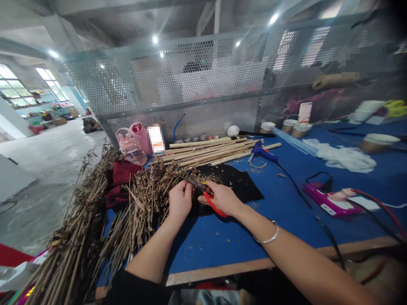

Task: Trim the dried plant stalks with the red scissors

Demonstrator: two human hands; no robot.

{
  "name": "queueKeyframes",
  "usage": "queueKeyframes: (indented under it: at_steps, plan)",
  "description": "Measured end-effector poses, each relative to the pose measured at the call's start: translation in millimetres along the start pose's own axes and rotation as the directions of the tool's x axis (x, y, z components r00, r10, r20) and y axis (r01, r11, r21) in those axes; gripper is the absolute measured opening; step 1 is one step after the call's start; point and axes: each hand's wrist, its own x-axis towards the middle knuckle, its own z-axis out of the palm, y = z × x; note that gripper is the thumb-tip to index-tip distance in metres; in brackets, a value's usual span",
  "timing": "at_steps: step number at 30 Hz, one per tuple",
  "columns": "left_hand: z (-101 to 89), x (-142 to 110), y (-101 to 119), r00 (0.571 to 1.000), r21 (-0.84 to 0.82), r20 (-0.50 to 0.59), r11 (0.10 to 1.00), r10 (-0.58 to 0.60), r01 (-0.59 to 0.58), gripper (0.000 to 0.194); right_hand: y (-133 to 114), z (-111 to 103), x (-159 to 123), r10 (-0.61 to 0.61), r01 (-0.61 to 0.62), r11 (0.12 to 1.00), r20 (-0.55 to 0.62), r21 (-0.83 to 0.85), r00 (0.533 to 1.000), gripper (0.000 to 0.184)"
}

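My right hand (224, 198) is closed round the red handles of a pair of shears (217, 206), whose dark blades point left over a black sheet (244, 182). Close beside the blades, my left hand (180, 198) has its thumb and fingers pinched together. What lies between those fingertips is too small and hidden to make out. Brown dried plant stalks (140, 212) lie in a pile just left of my left hand, with their leafy heads towards the blades. Crumbled plant bits (237, 178) are scattered on the sheet.
A longer heap of dried stalks (73, 224) hangs over the table's left side. Pale wooden sticks (203, 156), a blue glue gun (263, 152) and a pink bag (141, 137) lie behind. At right are a purple power strip (330, 203), cables and cups (300, 129). A perforated screen (178, 84) stands behind.
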Motion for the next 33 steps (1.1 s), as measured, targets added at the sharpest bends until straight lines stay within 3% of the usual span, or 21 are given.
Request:
queueKeyframes:
  at_steps: [8, 23, 28, 33]
  plan:
    - [6.7, -0.6, -4.2, 0.991, -0.245, 0.085, 0.962, -0.104, 0.122, 0.029, 4.8, 1.1, 1.9, -0.038, 0.036, 0.994, 0.017, 0.104, 0.999, 0.032]
    - [5.9, -2.4, -2.9, 0.996, -0.252, 0.03, 0.963, -0.086, 0.091, 0.026, 1.8, 2.5, 0.5, -0.071, 0.073, 0.988, -0.021, 0.133, 0.997, 0.034]
    - [6.5, -3.2, -4.4, 0.999, -0.171, 0.005, 0.984, -0.041, 0.041, 0.025, -1.0, 3.9, -0.5, -0.083, 0.089, 0.992, -0.074, 0.089, 0.994, 0.037]
    - [2.5, -3.5, 0.2, 1.0, -0.079, -0.024, 0.997, 0.014, -0.016, 0.027, 0.0, 4.3, -0.7, -0.029, 0.033, 0.997, -0.052, 0.076, 0.998, 0.036]
